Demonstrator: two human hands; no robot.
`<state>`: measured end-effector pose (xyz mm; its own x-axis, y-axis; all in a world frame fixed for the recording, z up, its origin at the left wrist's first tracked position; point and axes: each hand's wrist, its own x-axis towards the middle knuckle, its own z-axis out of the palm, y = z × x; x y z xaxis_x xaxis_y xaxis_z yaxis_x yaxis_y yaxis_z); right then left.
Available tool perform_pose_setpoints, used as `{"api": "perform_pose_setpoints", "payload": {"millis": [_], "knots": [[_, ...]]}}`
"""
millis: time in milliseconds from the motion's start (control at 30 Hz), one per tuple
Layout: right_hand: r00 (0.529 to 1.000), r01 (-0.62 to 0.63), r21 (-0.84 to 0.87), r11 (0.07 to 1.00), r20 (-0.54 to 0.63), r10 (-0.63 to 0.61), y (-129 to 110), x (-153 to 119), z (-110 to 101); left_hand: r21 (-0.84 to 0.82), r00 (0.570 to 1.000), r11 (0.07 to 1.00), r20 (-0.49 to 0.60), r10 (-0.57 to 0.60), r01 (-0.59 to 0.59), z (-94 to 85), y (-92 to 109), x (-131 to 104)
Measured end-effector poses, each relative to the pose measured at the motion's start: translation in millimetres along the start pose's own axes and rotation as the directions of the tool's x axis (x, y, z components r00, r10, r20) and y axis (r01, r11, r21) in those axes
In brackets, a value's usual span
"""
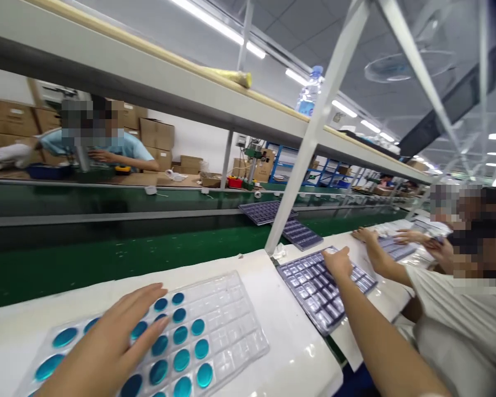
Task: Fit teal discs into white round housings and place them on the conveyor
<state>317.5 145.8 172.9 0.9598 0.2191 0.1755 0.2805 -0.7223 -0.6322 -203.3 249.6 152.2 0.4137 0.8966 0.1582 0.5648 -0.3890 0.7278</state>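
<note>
My left hand [111, 336] reaches over a clear plastic tray [248, 325] on the white bench. Its fingers are stretched out, thumb apart from the index finger. Shiny blue discs [181, 334] fill many of the tray's pockets; pockets toward the right end hold none. Part of the tray and some discs are hidden beneath this hand. On the right, my right hand [339, 264] is over the far part of a dark tray [310, 286] with shiny rectangular pockets. Whether its fingers grip anything is not clear, as their tips are partly hidden.
Two more dark trays [301, 234] lie by the green conveyor belt [149, 248]. A white metal post [297, 182] rises between the trays and supports a shelf [190, 82] overhead. Close on the right, a co-worker's arm [388, 267] reaches across the bench. Another person sits across the belt.
</note>
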Motion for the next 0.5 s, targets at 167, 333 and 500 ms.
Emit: {"api": "perform_pose_setpoints", "payload": {"millis": [167, 333, 500], "knots": [[0.951, 0.233, 0.32, 0.918, 0.12, -0.284, -36.7, -106.5, 8.4, -0.542, 0.962, 0.795, 0.147, -0.228, 0.271, 17.6, 43.2, -19.7], [0.372, 0.136, 0.871, 0.472, 0.397, -0.839, -81.9, -277.8, 29.1, -0.882, 0.874, 0.091, 0.436, -0.215, 0.462, 33.0, 62.5, -32.9], [0.325, 0.443, 0.704, 0.555, 0.45, -0.832, -104.9, -304.7, 40.2, -0.951, 0.886, -0.05, 0.304, -0.349, 0.306, 26.3, 51.2, -23.6]]}}
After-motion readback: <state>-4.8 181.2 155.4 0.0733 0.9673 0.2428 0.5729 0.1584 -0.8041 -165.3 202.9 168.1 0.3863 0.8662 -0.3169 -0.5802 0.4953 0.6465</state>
